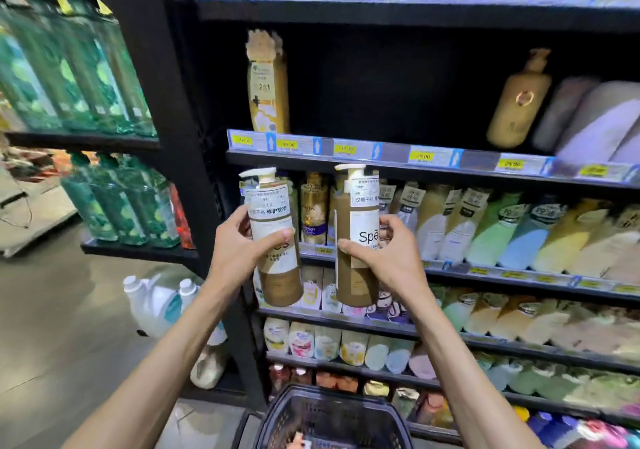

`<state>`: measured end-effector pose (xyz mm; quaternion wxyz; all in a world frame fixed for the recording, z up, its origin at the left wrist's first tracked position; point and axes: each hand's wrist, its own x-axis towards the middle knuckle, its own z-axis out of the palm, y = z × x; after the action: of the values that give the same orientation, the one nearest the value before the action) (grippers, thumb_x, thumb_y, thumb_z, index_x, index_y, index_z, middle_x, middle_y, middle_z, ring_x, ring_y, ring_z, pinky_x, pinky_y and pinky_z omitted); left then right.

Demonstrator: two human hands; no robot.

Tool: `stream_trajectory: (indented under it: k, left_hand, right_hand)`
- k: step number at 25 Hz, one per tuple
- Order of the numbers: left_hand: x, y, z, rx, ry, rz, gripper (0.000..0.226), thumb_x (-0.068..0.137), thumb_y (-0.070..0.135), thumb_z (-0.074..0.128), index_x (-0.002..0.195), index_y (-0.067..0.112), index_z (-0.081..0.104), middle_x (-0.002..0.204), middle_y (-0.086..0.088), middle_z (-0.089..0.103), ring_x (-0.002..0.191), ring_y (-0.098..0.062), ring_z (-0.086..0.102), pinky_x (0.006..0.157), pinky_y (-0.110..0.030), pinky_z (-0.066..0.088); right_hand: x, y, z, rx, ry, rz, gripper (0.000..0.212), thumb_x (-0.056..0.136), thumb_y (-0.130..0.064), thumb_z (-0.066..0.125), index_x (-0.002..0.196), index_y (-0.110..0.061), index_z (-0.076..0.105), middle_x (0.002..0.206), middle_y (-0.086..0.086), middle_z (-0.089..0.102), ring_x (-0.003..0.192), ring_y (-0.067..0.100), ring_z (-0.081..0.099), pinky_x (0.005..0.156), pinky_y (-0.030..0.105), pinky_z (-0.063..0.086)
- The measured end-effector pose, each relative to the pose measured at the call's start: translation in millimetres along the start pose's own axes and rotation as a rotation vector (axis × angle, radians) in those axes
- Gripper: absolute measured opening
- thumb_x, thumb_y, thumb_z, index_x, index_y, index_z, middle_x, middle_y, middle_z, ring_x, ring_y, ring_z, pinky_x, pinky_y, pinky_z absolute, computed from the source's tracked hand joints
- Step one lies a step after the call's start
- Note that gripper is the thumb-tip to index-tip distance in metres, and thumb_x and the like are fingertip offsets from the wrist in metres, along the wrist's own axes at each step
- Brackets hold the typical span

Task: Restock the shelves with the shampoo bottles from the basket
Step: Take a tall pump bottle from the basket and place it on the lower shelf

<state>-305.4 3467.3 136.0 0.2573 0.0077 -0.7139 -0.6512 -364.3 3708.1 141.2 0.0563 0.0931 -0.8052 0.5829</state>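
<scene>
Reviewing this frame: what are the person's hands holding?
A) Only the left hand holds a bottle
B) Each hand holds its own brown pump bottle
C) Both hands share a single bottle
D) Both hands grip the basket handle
B: the left hand grips one brown pump bottle and the right hand grips a second bottle of the same kind, both raised above the basket.
</scene>
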Motion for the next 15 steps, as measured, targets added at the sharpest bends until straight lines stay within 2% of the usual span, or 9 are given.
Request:
stream_trajectory:
  k: [1,3,4,6,8,12,15]
  left_hand:
    - [11,3,-6,-0.007,-0.007,0.017,0.064,0.060,0.040,0.090,0.119,0.025,0.069,0.112,0.010,0.076,0.104,-0.008,0.072,0.080,-0.019,0.058]
    - [35,14,-19,-0.015,-0.035,0.055,0.064,0.061,0.039,0.090,0.119,0.024,0.069,0.112,0.010,0.076,0.103,-0.007,0.072,0.079,-0.017,0.057]
    - [47,19,-25,-0.017,-0.046,0.077,0.063,0.061,0.039,0.090,0.119,0.024,0.069,0.111,0.011,0.076,0.102,-0.007,0.072,0.078,-0.017,0.057]
    - [72,26,-38,-0.031,-0.061,0.123,0.062,0.060,0.039,0.089,0.117,0.024,0.069,0.111,0.011,0.076,0.102,-0.006,0.072,0.077,-0.016,0.056]
    - [93,31,-50,-0.065,-0.068,0.150,0.061,0.060,0.039,0.087,0.116,0.023,0.069,0.110,0.011,0.076,0.101,-0.006,0.072,0.076,-0.015,0.055]
    - [129,37,-69,-0.098,-0.133,0.195,0.063,0.058,0.039,0.088,0.116,0.020,0.069,0.110,0.009,0.076,0.100,-0.007,0.073,0.074,-0.014,0.055]
    - [147,41,-75,-0.097,-0.178,0.208,0.063,0.058,0.038,0.088,0.116,0.020,0.069,0.110,0.008,0.076,0.101,-0.008,0.073,0.075,-0.016,0.056]
  right_hand:
    - [7,-9,5,0.016,0.012,-0.021,0.090,0.039,-0.063,0.083,0.116,-0.025,0.055,0.101,-0.008,0.069,0.086,0.006,0.069,0.078,0.035,0.060]
    - [20,-30,15,0.041,0.061,-0.057,0.090,0.039,-0.064,0.083,0.115,-0.025,0.058,0.099,-0.011,0.069,0.082,-0.004,0.067,0.069,0.022,0.057]
    - [27,-40,20,0.062,0.096,-0.071,0.085,0.039,-0.063,0.082,0.112,-0.026,0.059,0.096,-0.014,0.069,0.079,-0.009,0.066,0.063,0.014,0.053]
    - [45,-58,29,0.153,0.159,-0.073,0.075,0.042,-0.058,0.083,0.106,-0.026,0.061,0.088,-0.014,0.071,0.075,-0.012,0.065,0.056,0.008,0.048]
    - [63,-74,36,0.259,0.199,-0.055,0.071,0.043,-0.052,0.086,0.104,-0.024,0.062,0.083,-0.012,0.074,0.074,-0.004,0.070,0.057,0.013,0.051]
    - [100,-108,51,0.431,0.282,-0.022,0.076,0.043,-0.047,0.089,0.107,-0.015,0.062,0.095,-0.001,0.076,0.084,0.013,0.075,0.076,0.036,0.062]
    - [124,-124,62,0.532,0.369,0.000,0.082,0.045,-0.047,0.090,0.111,-0.009,0.060,0.101,0.003,0.074,0.087,0.016,0.075,0.072,0.037,0.062]
